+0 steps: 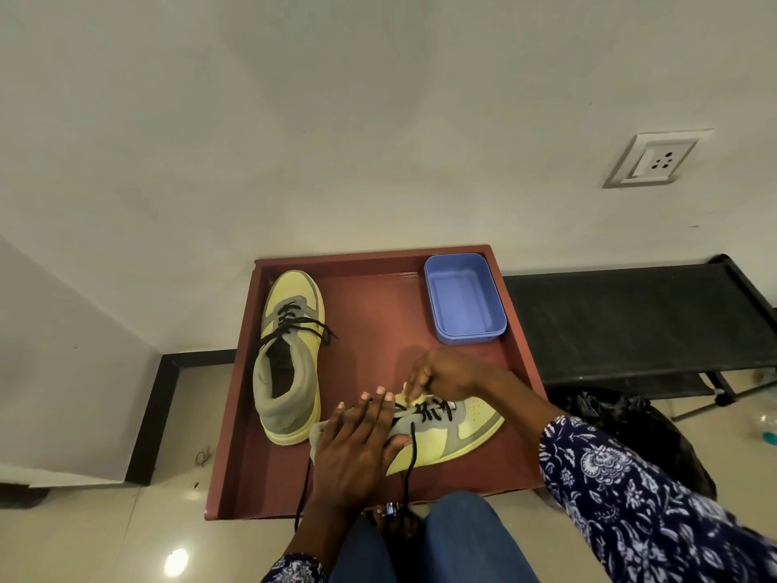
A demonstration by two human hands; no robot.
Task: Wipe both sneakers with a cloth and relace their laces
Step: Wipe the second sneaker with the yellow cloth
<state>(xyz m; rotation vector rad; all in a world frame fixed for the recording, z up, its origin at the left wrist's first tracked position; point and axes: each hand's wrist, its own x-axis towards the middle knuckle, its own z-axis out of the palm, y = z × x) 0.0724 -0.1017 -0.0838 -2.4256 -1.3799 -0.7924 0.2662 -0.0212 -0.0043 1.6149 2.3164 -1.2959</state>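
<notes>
Two yellow and grey sneakers with black laces sit on a reddish-brown tray table [378, 313]. One sneaker [290, 355] stands upright at the left, toe pointing away, laces loosely threaded. The other sneaker [458, 431] lies near the front, toe to the right. My left hand [357, 443] rests flat on its heel and collar, fingers straight. My right hand [441, 376] holds a small pale cloth [414, 395] against the sneaker's upper edge by the laces. Loose black lace ends [410, 469] hang over the tray's front edge.
An empty blue plastic tub [462, 300] sits at the tray's back right corner. A black cot [639, 317] stands to the right against the wall, a dark bag under it. A wall socket [656, 159] is above. My knees in blue jeans [462, 540] are below the tray.
</notes>
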